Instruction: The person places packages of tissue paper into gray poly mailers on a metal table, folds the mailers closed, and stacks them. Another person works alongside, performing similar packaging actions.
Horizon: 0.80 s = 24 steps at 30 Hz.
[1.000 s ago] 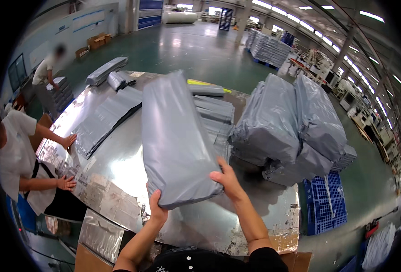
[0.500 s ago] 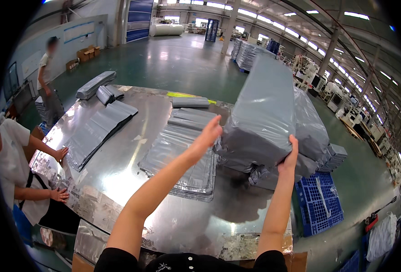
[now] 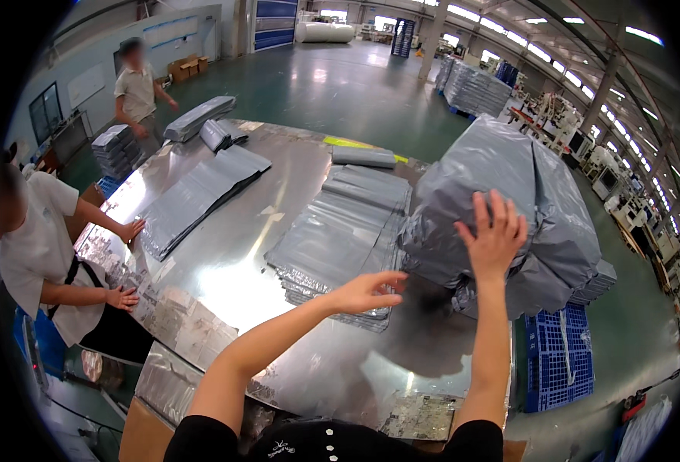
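Note:
A large bundle in grey plastic film (image 3: 474, 158) rests at the table's right end, beside another grey wrapped bundle (image 3: 563, 208). In front of its near side, my right hand (image 3: 495, 235) is raised with fingers spread; whether it touches the film I cannot tell. My left hand (image 3: 367, 294) holds nothing and points right, its fingers apart, over the near right corner of a stack of flat grey plastic bags (image 3: 344, 227). A folded grey bundle (image 3: 363, 157) lies beyond that stack.
On the metal table (image 3: 294, 339), more flat grey bags (image 3: 205, 196) lie at left, near a co-worker's hands (image 3: 128, 266). Another person (image 3: 136, 96) stands at the far left. Blue pallets (image 3: 559, 358) are on the floor at right.
The upper grey bundle, tilted up between my hands before, now lies down on the right. Both hands have let go; my left has dropped lower over the bag stack. The view has shifted.

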Tool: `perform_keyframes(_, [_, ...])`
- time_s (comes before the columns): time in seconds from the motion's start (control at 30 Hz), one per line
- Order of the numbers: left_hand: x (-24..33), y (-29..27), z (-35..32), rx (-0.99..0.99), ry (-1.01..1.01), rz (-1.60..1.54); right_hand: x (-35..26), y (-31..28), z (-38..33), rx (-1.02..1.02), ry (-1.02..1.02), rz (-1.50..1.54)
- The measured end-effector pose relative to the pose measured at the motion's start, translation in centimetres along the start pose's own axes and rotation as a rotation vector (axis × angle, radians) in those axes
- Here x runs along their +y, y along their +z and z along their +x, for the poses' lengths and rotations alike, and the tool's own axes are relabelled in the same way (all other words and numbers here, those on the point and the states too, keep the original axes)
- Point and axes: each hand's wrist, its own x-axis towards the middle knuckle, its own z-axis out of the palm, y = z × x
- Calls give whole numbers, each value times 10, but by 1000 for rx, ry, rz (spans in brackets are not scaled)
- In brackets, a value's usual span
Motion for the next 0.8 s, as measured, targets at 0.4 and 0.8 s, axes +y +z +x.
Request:
perform_keyframes(0.4, [-220,69,-331,237,-977,-81,-84,12,-164,-283,153,712])
perform_keyframes(0.8, [-199,85,-326,449,-1275,-8,-292,111,-255,-814,-157,909])
